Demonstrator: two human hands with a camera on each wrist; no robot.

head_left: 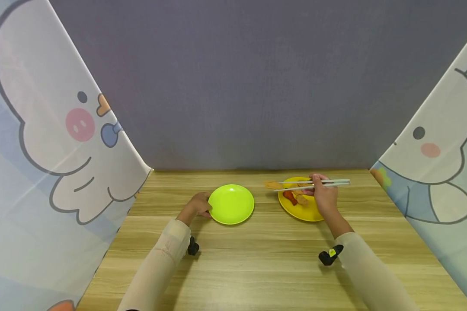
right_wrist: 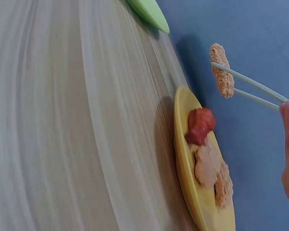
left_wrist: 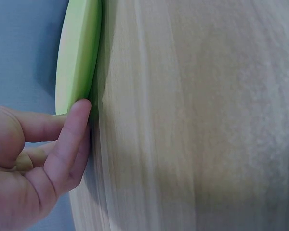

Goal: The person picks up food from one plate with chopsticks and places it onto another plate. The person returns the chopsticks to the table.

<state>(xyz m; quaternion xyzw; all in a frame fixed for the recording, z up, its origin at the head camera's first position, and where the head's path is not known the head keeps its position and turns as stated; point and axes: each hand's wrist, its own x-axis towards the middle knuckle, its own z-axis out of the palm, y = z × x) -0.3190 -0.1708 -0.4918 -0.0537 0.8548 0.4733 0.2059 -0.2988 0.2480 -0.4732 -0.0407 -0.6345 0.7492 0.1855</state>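
Observation:
My left hand (head_left: 199, 204) pinches the left rim of a lime-green plate (head_left: 231, 204), thumb and fingers meeting at its edge in the left wrist view. My right hand (head_left: 324, 194) holds a pair of pale chopsticks (head_left: 337, 182) above a yellow plate (head_left: 307, 215). Between the chopstick tips, a breaded, crumb-coated piece of food (right_wrist: 222, 71) hangs in the air, left of the yellow plate in the head view. On that plate lie a red-brown piece of food (right_wrist: 200, 125) and several tan pieces (right_wrist: 207, 163), partly hidden by the chopsticks and hand in the head view.
Both plates stand on a wood-grain table (head_left: 249, 268), a short gap between them. A grey panel (head_left: 249, 86) rises behind the table, and cartoon-printed sheets (head_left: 35, 242) flank it. Small black wrist cameras (head_left: 193, 246) sit at both sleeves.

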